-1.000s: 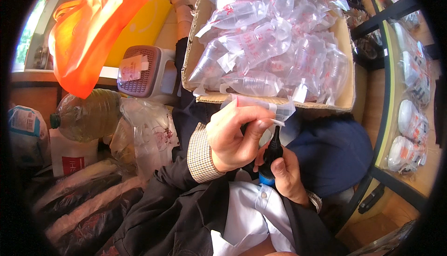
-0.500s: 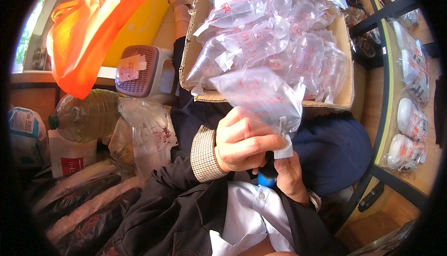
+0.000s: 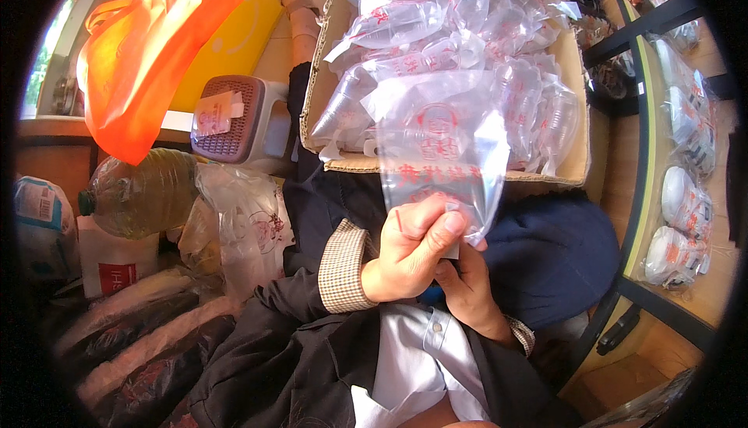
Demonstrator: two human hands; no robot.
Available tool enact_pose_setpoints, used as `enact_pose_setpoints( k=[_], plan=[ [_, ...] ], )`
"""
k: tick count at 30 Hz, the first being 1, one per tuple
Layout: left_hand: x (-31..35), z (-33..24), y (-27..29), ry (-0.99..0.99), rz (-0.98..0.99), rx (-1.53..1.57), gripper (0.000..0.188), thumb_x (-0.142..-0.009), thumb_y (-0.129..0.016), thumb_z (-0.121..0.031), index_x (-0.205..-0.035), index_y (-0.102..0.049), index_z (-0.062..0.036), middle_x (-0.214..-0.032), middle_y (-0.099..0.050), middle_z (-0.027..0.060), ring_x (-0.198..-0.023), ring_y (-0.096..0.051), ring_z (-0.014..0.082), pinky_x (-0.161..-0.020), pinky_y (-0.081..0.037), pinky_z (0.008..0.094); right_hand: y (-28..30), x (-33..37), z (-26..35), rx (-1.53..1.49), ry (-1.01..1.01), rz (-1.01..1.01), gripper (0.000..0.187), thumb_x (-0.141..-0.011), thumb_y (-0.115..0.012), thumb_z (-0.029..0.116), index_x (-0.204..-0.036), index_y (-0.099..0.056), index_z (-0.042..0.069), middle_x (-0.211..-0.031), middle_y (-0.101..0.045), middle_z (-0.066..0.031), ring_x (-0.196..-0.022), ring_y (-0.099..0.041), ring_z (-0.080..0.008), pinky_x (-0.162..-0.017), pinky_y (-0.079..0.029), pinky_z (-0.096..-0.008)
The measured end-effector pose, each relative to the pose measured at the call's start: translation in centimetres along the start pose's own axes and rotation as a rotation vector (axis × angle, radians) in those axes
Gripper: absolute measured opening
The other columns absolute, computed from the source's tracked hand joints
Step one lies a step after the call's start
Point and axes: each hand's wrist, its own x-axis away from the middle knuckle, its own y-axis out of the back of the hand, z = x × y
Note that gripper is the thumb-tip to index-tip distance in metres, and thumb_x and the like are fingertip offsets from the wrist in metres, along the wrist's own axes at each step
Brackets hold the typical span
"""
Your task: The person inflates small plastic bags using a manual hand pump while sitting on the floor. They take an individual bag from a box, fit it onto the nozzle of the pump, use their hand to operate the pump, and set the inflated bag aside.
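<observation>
A clear plastic bag with red print (image 3: 440,136) stands up in front of me, over the near edge of a cardboard box. My left hand (image 3: 409,253) is closed round its gathered lower end, thumb on top. Just below and to the right, my right hand (image 3: 473,292) is closed against the bag's lower corner, its fingers partly hidden behind the left. A small white strip (image 3: 453,252) shows between the hands. Something blue (image 3: 431,295) peeks out beneath them, mostly covered. What the bag contains is hard to make out.
The cardboard box (image 3: 584,136) ahead is heaped with clear bags (image 3: 397,23) of ribbed plastic cups. To the left are an orange bag (image 3: 148,70), a stool (image 3: 226,116) and a large oil bottle (image 3: 148,192). Shelves (image 3: 647,116) with wrapped shoes (image 3: 679,198) rise at the right.
The bag has swung upright and its printed side now faces me. My left hand has turned thumb up and shifted slightly right. The blue object has become mostly hidden.
</observation>
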Motion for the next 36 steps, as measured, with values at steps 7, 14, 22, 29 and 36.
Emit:
enact_pose_setpoints(
  k=[7, 14, 22, 29, 36],
  plan=[
    [0.0, 0.1, -0.9, 0.123, 0.284, -0.112, 0.023, -0.099, -0.044, -0.018, -0.097, -0.057, 0.0008, -0.070, -0.061, 0.0110, -0.064, -0.061, 0.0257, -0.060, -0.047, 0.0316, 0.5, 0.4, 2.2, -0.316, 0.047, -0.296, 0.093, -0.070, -0.059, 0.073, -0.120, -0.050, -0.006, -0.102, -0.058, -0.0091, -0.078, -0.049, -0.0123, -0.068, -0.036, -0.0257],
    [0.6, 2.3, -0.9, 0.075, 0.368, -0.163, 0.025, -0.101, -0.040, -0.022, -0.097, -0.051, -0.0004, -0.059, -0.055, 0.0081, -0.050, -0.057, 0.0194, -0.050, -0.046, 0.0304, 2.2, 0.3, 3.3, -0.280, 0.387, -0.714, 0.033, -0.090, -0.058, 0.030, -0.103, -0.059, -0.001, -0.091, -0.065, -0.0135, -0.078, -0.062, -0.0245, -0.083, -0.049, -0.0409],
    [-1.9, -0.1, 0.2, -0.126, -0.311, 0.426, 0.030, -0.101, -0.037, -0.032, -0.084, -0.040, -0.0072, -0.051, -0.041, 0.0068, -0.038, -0.039, 0.0145, -0.037, -0.034, 0.0267, 0.7, -0.3, 3.9, 0.107, 0.218, -0.346, 0.049, -0.091, -0.057, 0.044, -0.117, -0.051, 0.003, -0.106, -0.060, -0.0171, -0.100, -0.058, -0.0218, -0.079, -0.045, -0.0378],
    [-4.7, -6.6, 6.6, -0.279, -0.382, 0.594, 0.030, -0.100, -0.035, -0.039, -0.080, -0.040, -0.0183, -0.055, -0.027, -0.0062, -0.041, -0.028, 0.0058, -0.033, -0.025, 0.0226, -0.4, -0.5, 2.1, 0.091, -0.077, 0.201, 0.052, -0.092, -0.056, 0.045, -0.111, -0.050, -0.003, -0.072, -0.059, -0.0172, -0.065, -0.062, -0.0248, -0.061, -0.048, -0.0332],
    [-2.2, -2.1, 1.3, 0.045, -0.258, 0.417, 0.038, -0.097, -0.040, -0.046, -0.079, -0.039, -0.0125, -0.053, -0.034, 0.0010, -0.040, -0.033, 0.0134, -0.035, -0.030, 0.0276, -0.7, -0.1, 1.3, -0.002, -0.100, 0.130, 0.045, -0.091, -0.059, 0.040, -0.109, -0.050, 0.000, -0.064, -0.056, -0.0087, -0.058, -0.056, -0.0154, -0.054, -0.044, -0.0291]
  ],
)
